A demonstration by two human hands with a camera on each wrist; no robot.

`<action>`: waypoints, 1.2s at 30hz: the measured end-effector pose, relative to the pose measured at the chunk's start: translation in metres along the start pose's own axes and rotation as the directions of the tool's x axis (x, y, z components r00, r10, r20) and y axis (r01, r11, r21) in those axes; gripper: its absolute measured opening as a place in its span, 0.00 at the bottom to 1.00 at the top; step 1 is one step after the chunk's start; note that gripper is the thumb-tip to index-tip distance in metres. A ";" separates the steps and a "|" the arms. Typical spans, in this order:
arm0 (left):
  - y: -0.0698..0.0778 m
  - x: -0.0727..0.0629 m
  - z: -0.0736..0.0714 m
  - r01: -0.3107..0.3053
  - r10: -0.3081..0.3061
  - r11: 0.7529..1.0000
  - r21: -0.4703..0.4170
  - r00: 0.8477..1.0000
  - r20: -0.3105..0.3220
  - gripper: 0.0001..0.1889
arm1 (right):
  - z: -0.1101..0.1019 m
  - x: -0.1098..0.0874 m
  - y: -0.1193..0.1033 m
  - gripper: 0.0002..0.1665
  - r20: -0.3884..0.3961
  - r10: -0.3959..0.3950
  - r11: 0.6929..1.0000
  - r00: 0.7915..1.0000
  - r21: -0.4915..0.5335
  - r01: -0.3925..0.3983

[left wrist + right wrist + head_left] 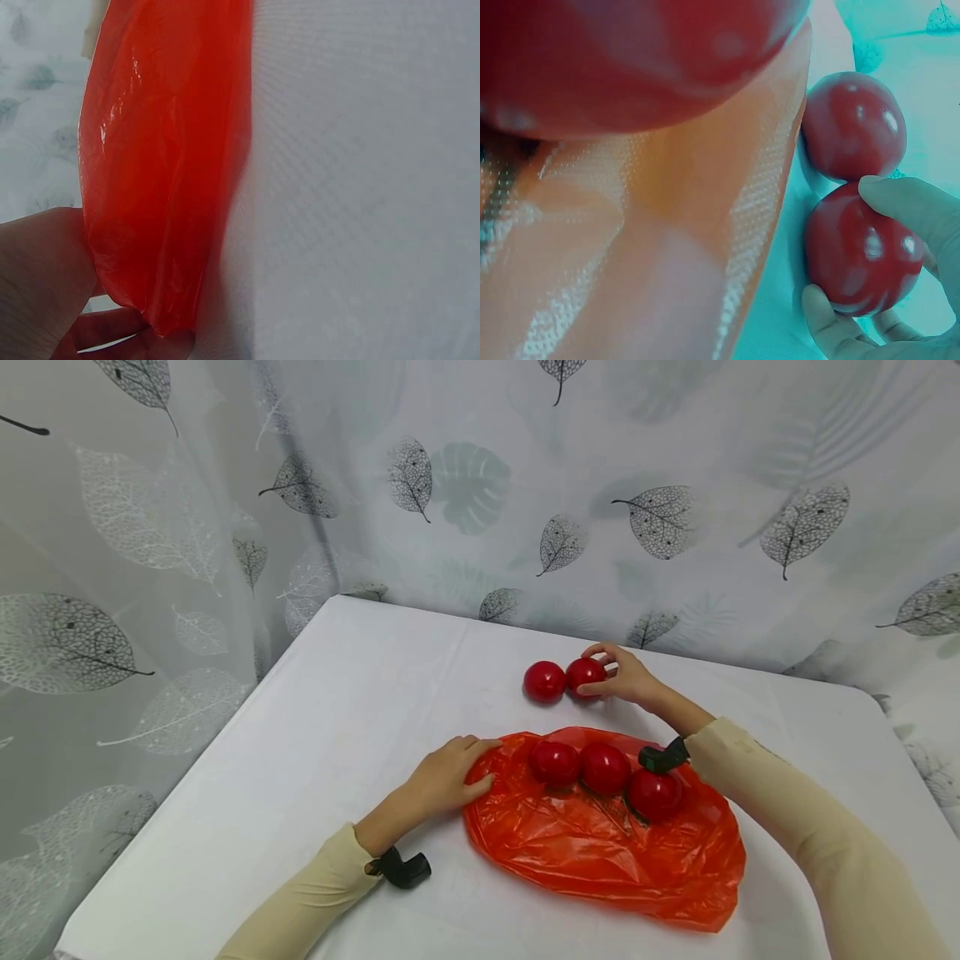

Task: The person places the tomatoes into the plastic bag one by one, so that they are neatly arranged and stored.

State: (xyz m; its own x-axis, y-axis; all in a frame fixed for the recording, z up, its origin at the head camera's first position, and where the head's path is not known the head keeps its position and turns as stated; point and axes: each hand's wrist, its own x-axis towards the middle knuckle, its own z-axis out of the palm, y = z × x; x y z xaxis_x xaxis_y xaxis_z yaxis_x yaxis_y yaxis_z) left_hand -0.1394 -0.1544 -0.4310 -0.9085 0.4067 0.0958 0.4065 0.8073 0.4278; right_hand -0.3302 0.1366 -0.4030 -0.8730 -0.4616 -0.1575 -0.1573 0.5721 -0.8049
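Note:
My right hand (626,678) holds a shiny red round fruit (864,251) at the back of the table, thumb on one side and fingers curled round the other. A second red fruit (544,682) sits right beside it. My left hand (450,772) grips the left end of a crumpled red plastic bag (570,843); in the left wrist view its fingers (112,326) are at the bag's edge. Three more red fruits (606,768) lie in a row on the bag, the rightmost partly behind the right wrist's black strap.
The table (375,693) has a white cover. A leaf-printed curtain (480,485) hangs behind it and along the left side. A dark wrist camera (405,868) sits by the left sleeve. The right forearm (810,810) reaches across the bag's right side.

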 end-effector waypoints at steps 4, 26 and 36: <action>0.001 -0.001 -0.001 -0.005 0.005 1.000 -0.004 1.000 -0.006 0.24 | 0.000 -0.002 -0.001 0.37 -0.002 0.014 1.000 1.000 0.026 -0.014; 0.001 -0.001 0.001 -0.016 0.016 1.000 0.005 1.000 -0.013 0.24 | -0.003 -0.007 -0.006 0.36 -0.017 0.036 0.998 0.999 0.057 -0.035; 0.001 -0.002 0.001 -0.015 0.016 1.000 0.013 1.000 -0.007 0.24 | -0.004 -0.015 -0.012 0.35 -0.024 0.029 0.997 0.999 0.079 -0.027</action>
State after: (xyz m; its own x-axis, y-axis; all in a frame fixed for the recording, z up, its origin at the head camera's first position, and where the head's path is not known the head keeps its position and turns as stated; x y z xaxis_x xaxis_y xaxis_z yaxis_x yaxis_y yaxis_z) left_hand -0.1376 -0.1541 -0.4315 -0.9027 0.4163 0.1087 0.4218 0.8066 0.4142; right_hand -0.3169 0.1392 -0.3889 -0.8879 -0.4284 -0.1676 -0.0964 0.5295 -0.8428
